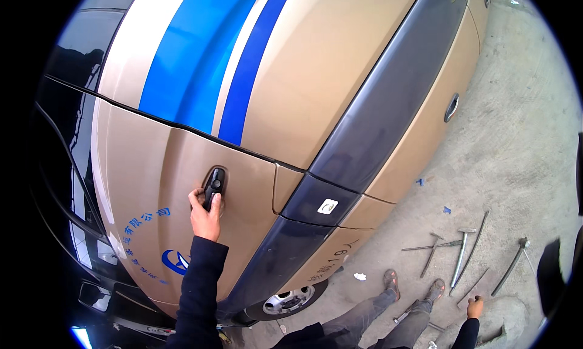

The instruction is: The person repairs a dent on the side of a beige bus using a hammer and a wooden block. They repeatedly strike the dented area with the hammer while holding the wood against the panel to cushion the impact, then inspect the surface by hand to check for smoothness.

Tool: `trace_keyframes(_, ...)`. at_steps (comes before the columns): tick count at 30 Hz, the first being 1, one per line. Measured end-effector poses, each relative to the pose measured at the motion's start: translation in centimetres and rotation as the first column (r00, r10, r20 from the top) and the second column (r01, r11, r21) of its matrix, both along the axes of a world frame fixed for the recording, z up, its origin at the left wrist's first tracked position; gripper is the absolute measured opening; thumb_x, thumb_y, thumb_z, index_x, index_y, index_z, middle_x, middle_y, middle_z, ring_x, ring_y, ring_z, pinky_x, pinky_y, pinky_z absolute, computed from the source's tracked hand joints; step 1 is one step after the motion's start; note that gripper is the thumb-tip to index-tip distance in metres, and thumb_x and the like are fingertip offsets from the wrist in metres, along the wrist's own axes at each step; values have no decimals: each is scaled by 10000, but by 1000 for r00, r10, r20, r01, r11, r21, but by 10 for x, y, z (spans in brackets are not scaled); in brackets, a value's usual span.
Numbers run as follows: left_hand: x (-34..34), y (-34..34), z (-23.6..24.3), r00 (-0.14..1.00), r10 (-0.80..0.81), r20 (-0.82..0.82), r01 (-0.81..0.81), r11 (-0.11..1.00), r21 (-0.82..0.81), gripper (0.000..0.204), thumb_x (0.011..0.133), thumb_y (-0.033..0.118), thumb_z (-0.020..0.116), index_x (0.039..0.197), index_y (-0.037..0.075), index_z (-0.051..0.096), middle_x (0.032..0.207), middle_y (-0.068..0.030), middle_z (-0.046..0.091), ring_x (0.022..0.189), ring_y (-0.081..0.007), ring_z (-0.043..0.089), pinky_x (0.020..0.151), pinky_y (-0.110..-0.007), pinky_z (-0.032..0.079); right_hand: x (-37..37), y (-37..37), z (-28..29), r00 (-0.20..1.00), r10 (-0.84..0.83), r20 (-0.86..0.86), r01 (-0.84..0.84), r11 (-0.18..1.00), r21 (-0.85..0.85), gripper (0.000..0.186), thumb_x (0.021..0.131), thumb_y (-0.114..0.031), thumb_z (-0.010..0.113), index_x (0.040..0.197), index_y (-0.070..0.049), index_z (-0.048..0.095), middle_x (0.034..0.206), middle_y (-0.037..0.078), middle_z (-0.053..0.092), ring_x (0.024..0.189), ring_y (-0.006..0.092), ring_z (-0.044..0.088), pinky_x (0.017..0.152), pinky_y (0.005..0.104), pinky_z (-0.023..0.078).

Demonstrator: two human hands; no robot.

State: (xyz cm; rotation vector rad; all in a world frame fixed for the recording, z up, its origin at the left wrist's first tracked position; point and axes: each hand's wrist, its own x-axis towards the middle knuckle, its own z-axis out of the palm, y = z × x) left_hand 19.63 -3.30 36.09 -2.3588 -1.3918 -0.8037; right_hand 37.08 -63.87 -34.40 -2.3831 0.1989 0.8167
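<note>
My left hand (205, 220) is closed round the black door handle (214, 182) on the beige door panel (243, 221) of a large vehicle with blue stripes (200, 54) and lettering. My right hand (475, 308) is out at the lower right with fingers curled, over the concrete floor; what it holds, if anything, is too small to name. Near it lie several long-handled metal hammers and bars (463, 252) and a flat brownish piece (477, 279).
The vehicle fills the left and middle, with a dark grey band (388, 94), dark windows (76, 45) and a wheel (285, 300) low down. My feet (392, 279) stand on the concrete (516, 118) beside it. Small blue scraps (447, 210) and a white scrap (359, 277) lie there.
</note>
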Motion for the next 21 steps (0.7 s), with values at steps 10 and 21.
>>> trace_keyframes(10,4,-5,19,989,118,-89,-139,944,-298,479,907,473,682,841,-1,659,656,-111,631,635,-204,628,654,-350,487,-90,95,-37,984,167,-57,-136,925,356,259,820,-127,724,964,85,686,723,167,690,586,222,666,566,354,514)
trace_keyframes(21,-64,-113,18,969,-200,-143,162,957,-242,491,879,453,682,949,-32,660,748,-167,660,668,-349,644,645,-379,512,-30,125,-42,983,169,-76,-148,964,223,250,828,-109,664,973,94,680,714,185,691,564,248,690,536,362,555)
